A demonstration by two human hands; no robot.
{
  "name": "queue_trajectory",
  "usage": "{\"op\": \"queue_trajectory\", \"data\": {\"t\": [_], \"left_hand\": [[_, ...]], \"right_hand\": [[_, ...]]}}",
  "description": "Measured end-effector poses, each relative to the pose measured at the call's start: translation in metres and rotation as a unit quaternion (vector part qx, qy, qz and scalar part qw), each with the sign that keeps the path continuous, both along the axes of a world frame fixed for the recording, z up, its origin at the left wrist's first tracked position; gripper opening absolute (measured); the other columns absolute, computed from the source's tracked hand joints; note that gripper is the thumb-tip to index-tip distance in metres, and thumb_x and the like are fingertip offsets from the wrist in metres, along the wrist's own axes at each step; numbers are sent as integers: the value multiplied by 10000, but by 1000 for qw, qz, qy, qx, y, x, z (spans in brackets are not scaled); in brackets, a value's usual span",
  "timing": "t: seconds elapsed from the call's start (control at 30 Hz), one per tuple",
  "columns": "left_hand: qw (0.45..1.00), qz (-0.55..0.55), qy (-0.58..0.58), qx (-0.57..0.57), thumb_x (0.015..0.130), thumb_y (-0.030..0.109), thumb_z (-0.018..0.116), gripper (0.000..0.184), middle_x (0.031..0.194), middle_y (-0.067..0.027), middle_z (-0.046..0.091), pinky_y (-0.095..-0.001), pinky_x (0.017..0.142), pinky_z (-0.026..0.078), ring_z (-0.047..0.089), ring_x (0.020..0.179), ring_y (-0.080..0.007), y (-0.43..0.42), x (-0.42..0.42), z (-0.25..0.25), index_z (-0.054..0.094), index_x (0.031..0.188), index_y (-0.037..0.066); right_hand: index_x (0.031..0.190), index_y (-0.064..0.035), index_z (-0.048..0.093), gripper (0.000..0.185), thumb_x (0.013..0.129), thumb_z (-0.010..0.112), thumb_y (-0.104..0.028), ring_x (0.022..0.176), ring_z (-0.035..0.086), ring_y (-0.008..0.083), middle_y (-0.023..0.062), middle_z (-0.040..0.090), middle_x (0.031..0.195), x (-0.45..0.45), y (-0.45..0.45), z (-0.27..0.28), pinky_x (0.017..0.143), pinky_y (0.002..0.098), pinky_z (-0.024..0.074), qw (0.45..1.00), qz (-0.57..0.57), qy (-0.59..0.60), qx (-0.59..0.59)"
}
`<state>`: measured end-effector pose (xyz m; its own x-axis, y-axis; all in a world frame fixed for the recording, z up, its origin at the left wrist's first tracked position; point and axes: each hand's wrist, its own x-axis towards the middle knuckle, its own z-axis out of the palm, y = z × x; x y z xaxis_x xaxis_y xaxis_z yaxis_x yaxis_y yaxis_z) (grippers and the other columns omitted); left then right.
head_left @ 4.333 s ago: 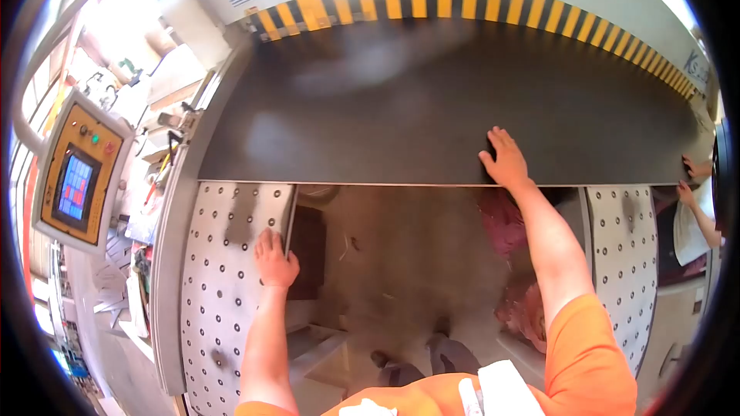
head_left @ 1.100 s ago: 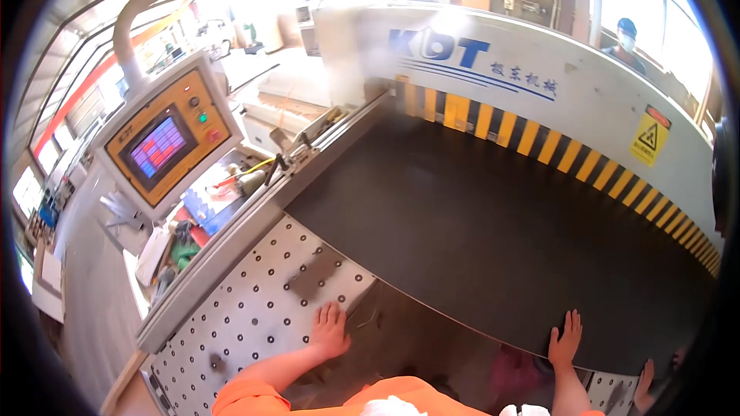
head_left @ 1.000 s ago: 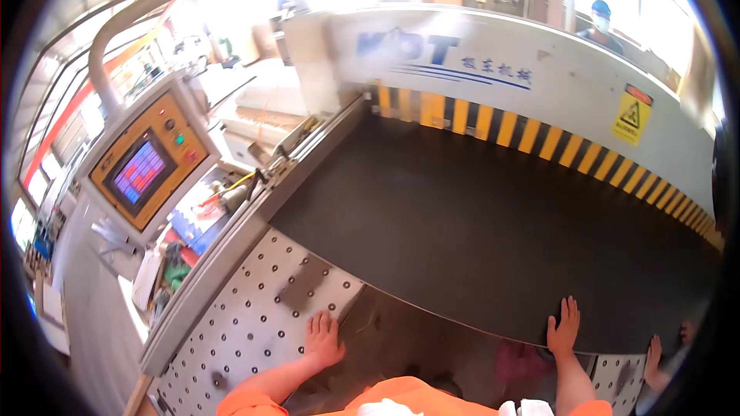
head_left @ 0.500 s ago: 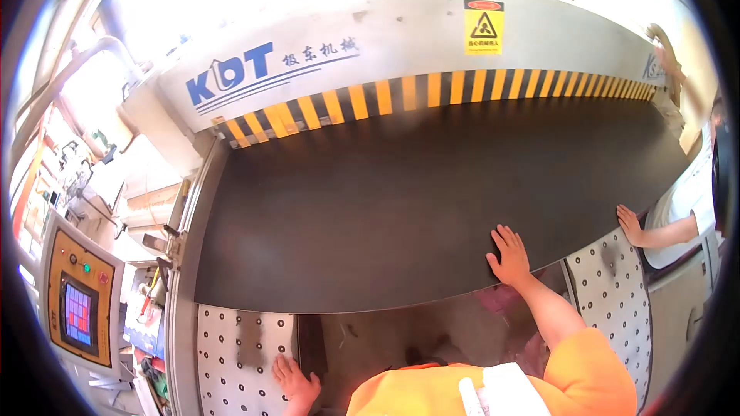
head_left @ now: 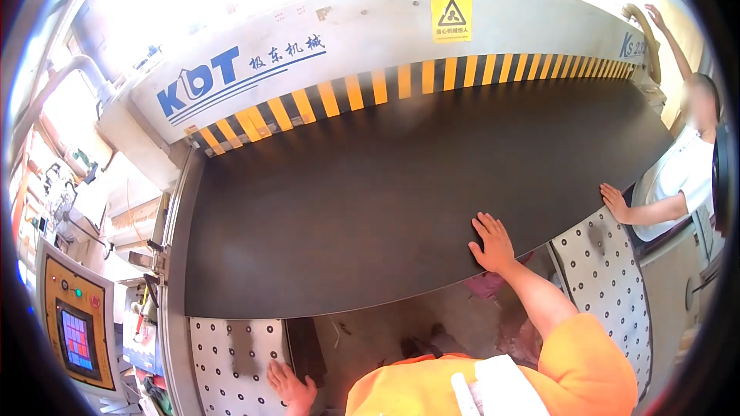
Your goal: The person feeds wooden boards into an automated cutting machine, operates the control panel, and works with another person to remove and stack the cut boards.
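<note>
A large dark board (head_left: 370, 208) lies flat, its far edge reaching beneath the machine's yellow-and-black striped bar (head_left: 351, 94). My right hand (head_left: 493, 243) rests on the board close to its front edge, palm down with the fingers spread. Lower down, my left hand (head_left: 291, 387) lies on the left white perforated table (head_left: 220, 381), fingers apart and holding nothing. This left hand is below the board's front edge and does not touch it.
At the right, a co-worker in a white shirt (head_left: 671, 177) has one hand (head_left: 615, 203) at the board's edge and the other arm raised. A second perforated table (head_left: 609, 285) stands on the right. A control panel (head_left: 75, 323) is at far left, and a warning sign (head_left: 451, 15) marks the beam.
The view has shifted, so the machine and board appear a little further left. The co-worker's raised arm and head now show at the right. My hands keep their places on board and table.
</note>
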<state>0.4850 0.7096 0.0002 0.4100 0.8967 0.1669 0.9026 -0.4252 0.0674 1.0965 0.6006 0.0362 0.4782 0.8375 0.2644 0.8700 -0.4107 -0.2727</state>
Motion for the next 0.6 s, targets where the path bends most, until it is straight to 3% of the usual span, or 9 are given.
{"op": "queue_trajectory", "data": {"t": [0.6], "left_hand": [[1000,10,6,-7,638,237,704,761,1432,-329,346,-602,1151,185,274,1375,-493,-1,4,6,456,1267,-112]], "right_hand": [[1401,-71,476,584,887,594,-322,1429,328,319,144,393,1518,0,-1,-2,1194,456,232,1000,0,2,-7]]}}
